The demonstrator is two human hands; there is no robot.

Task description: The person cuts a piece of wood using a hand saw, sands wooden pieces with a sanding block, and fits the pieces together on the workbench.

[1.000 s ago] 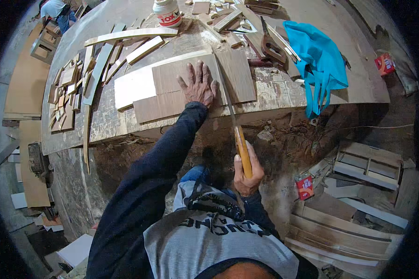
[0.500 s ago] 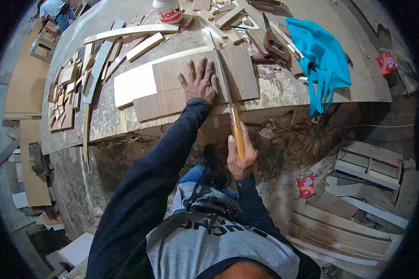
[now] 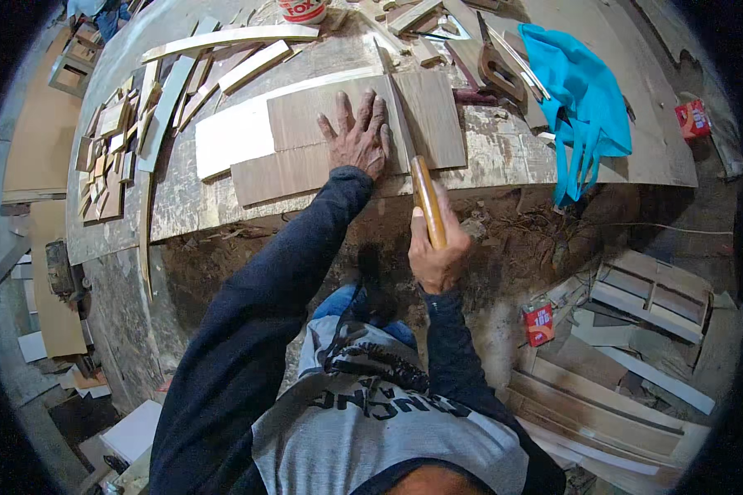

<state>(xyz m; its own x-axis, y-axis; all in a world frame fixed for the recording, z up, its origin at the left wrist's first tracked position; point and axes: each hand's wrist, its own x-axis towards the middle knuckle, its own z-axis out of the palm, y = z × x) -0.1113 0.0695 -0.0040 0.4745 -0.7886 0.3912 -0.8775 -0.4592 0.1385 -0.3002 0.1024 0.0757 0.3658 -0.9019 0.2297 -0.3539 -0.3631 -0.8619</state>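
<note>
One left hand [image 3: 359, 136], fingers spread, lies flat on a brown wood-grain panel [image 3: 301, 120] near the front edge of a worn work surface [image 3: 504, 157]. The right hand [image 3: 440, 252] is wrapped around the yellow-orange handle [image 3: 425, 188] of a saw [image 3: 401, 117], just in front of that edge. The saw's narrow blade points away from the wearer, its length running between the panel and a brown board [image 3: 436, 115] to the right — whether the two are joined under the blade cannot be told. A white panel [image 3: 235, 144] lies just left of the brown one.

Scrap blocks [image 3: 111, 153] crowd the left of the surface, beside a grey-blue strip [image 3: 168, 111]; a long pale strip [image 3: 231, 40] lies behind. A white container [image 3: 303, 10] with a red label is cut off at the top. To the right, a brown-handled tool [image 3: 499, 70] rests near a teal bag [image 3: 574, 91] — its straps drooping over the front edge. Below, a red box [image 3: 539, 324] sits near a wooden frame [image 3: 652, 293].
</note>
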